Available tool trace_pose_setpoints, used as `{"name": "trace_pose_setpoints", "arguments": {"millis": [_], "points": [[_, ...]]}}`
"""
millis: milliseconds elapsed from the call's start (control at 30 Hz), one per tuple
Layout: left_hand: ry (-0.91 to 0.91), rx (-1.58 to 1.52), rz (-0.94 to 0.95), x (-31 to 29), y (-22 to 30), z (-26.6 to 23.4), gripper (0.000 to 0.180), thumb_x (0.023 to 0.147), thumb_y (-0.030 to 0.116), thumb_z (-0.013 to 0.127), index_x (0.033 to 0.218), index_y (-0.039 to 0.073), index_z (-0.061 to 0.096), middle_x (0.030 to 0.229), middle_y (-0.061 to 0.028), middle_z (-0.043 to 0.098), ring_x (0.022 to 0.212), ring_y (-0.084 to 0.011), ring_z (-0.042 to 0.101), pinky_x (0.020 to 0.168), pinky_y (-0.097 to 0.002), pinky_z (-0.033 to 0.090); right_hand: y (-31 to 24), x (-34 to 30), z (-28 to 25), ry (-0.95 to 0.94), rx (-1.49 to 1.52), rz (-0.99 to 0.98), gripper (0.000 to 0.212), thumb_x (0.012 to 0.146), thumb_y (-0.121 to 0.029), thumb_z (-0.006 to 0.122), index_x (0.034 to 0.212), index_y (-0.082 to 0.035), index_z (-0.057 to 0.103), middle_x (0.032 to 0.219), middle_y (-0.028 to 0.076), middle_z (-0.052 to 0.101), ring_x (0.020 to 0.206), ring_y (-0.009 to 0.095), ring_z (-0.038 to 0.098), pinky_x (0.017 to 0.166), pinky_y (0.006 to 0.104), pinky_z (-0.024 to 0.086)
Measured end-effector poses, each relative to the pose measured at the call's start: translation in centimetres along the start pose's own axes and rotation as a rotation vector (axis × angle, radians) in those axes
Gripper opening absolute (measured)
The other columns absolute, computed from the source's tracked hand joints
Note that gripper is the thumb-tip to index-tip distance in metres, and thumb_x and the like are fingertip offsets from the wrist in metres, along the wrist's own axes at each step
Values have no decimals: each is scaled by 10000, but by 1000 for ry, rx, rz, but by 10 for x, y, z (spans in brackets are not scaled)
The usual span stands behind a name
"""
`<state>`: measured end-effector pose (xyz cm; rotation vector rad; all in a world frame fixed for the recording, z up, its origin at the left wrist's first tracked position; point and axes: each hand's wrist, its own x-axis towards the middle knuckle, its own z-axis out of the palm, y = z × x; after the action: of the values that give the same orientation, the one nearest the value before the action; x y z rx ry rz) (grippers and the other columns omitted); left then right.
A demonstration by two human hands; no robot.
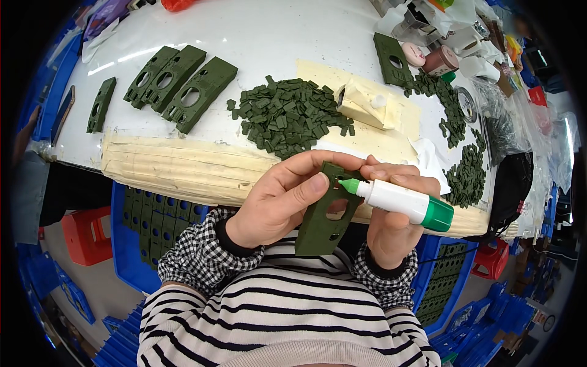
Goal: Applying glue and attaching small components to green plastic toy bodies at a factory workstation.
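Above my lap, my left hand grips a dark-green moulded plastic hull part, thumb on its face near the upper end. The part is tilted upright and has a large round hole. My right hand holds a white glue bottle with a green nozzle and a green base. Its nozzle points left at the upper part of the hull part; whether the tip touches cannot be made out. Just beyond my hands lies a heap of small dark-green plastic pieces on the white table.
Several similar hull parts lie at the left, one more at the far right. A cream taped block stands beside the heap. More small pieces lie right. Blue bins holding green parts stand below the padded table edge.
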<state>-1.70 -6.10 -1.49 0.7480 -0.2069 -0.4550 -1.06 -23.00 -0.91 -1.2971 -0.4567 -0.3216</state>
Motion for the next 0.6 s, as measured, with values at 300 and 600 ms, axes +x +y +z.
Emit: {"name": "trace_pose_setpoints", "arguments": {"millis": [300, 600], "points": [[28, 0, -32, 0, 2, 3, 450, 1012, 320, 457, 1324, -5, 443, 1270, -117, 541, 1137, -163, 551, 899, -307, 505, 3, 0, -4, -49, -13, -28, 528, 802, -414, 722, 1061, -17, 490, 980, 168, 636, 990, 300, 647, 989, 462, 473], [10, 14, -27, 0, 1, 0, 447, 1015, 322, 451, 1329, 5, 442, 1255, -103, 545, 1128, -155, 553, 878, -295, 512, 3, 1, -4, -63, -40, -53, 533, 799, -406, 727, 1073, -7, 504, 986, 169, 644, 987, 300, 646, 984, 460, 472]]}}
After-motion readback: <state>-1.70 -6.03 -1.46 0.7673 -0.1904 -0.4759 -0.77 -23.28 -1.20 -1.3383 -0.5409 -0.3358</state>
